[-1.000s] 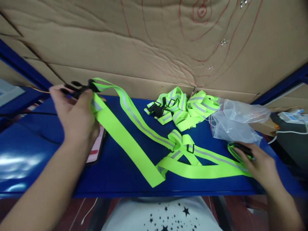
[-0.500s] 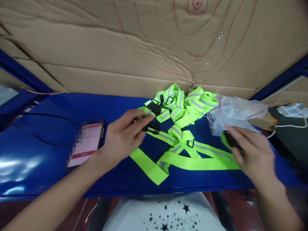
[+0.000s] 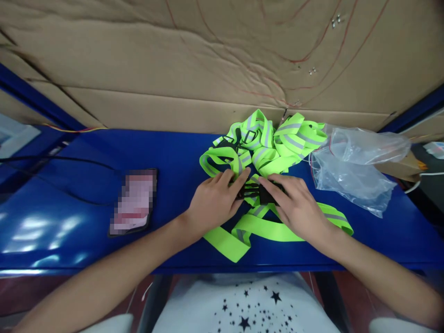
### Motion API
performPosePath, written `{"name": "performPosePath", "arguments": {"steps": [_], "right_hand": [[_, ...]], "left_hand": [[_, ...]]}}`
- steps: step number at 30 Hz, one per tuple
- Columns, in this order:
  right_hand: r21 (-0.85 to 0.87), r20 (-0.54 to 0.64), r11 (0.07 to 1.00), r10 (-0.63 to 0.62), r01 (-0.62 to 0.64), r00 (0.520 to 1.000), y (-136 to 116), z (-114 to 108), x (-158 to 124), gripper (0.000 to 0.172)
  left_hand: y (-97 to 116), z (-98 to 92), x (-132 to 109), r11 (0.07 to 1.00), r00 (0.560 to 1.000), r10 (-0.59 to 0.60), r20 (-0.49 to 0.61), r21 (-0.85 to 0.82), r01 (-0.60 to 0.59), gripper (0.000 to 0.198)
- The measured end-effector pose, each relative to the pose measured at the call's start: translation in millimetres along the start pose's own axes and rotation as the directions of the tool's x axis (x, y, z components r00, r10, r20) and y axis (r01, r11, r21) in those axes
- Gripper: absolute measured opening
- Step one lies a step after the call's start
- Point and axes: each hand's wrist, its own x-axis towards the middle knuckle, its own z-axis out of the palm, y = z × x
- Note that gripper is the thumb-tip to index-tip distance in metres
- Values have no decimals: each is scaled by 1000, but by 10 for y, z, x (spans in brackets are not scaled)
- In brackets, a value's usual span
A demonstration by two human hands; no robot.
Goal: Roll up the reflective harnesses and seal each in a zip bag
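Head view: left hand point(image 3: 215, 200) pinched the pronged buckle half point(image 3: 248, 190), right hand point(image 3: 296, 203) gripped the black socket half point(image 3: 266, 193), both mid-worktop point(image 3: 180, 157). Fingers closed narrow, halves facing in line, likely to keep the prongs square to the socket. Green strap point(image 3: 272, 230) lay slack beneath, so probably no pull on the buckle. Heaped straps point(image 3: 294, 139) sat behind, beside clear plastic bags point(image 3: 350, 173), presumably parked. Fingers covered much of both halves; couldn't tell prong depth. Phone point(image 3: 133, 201) screen pixelated, unreadable.
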Motion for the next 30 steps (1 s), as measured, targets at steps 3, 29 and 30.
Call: {"name": "performPosePath", "arguments": {"steps": [3,29,30], "right_hand": [[14,0,1000,2,-2,1000,-18,21,-8,50],[162,-217,982,133,-98,967,35,-277,38,64],[151,-260,982,151,-115,954,54,-336,27,60]], "left_hand": [[20,2,11,1000,999,-5,36,-11,6,61],[15,-291,-76,955,933,47,-358,-259,-147,78],[-7,-330,-91,940,917,32,-398,-300,-164,78]]}}
